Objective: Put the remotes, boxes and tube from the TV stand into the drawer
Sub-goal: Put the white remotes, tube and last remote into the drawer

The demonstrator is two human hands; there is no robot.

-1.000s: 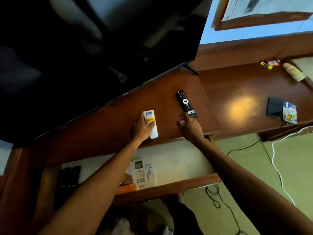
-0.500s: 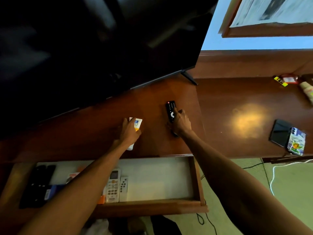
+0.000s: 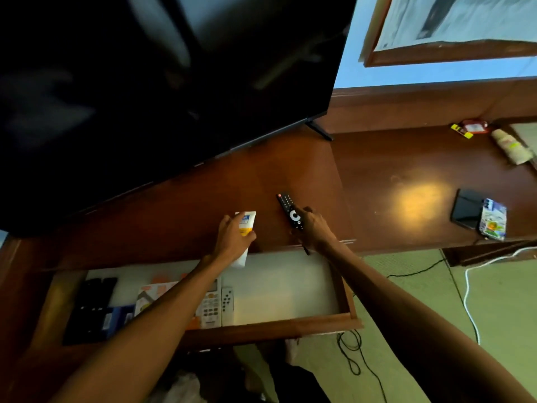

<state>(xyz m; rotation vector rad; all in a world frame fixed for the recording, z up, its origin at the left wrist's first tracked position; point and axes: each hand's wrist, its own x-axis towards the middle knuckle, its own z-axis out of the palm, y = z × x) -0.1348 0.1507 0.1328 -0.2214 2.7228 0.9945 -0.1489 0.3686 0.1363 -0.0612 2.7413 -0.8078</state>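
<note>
My left hand (image 3: pixel 234 241) grips a white tube (image 3: pixel 247 225) with a yellow and blue label; the tube's cap end hangs over the front edge of the TV stand (image 3: pixel 180 205), above the open drawer (image 3: pixel 273 325). My right hand (image 3: pixel 315 229) holds a black remote (image 3: pixel 289 209) by its near end, at the stand's front edge. Inside the drawer lie a white remote (image 3: pixel 210 309), a slim grey remote (image 3: pixel 227 301), black remotes (image 3: pixel 93 301) at the left, and boxes (image 3: pixel 149 295) partly hidden by my left forearm.
A large black TV (image 3: pixel 162 91) leans over the stand. To the right, a lower wooden desk (image 3: pixel 406 158) carries a black case (image 3: pixel 465 209), a colourful packet (image 3: pixel 492 219), a pale tube (image 3: pixel 511 146) and small red and yellow items (image 3: pixel 472 128). Cables (image 3: pixel 470 301) run across the green floor.
Both hands have closed on their objects and drawn them toward the stand's front edge. The tube now overhangs the drawer, and the remote's near end has come up in my right hand.
</note>
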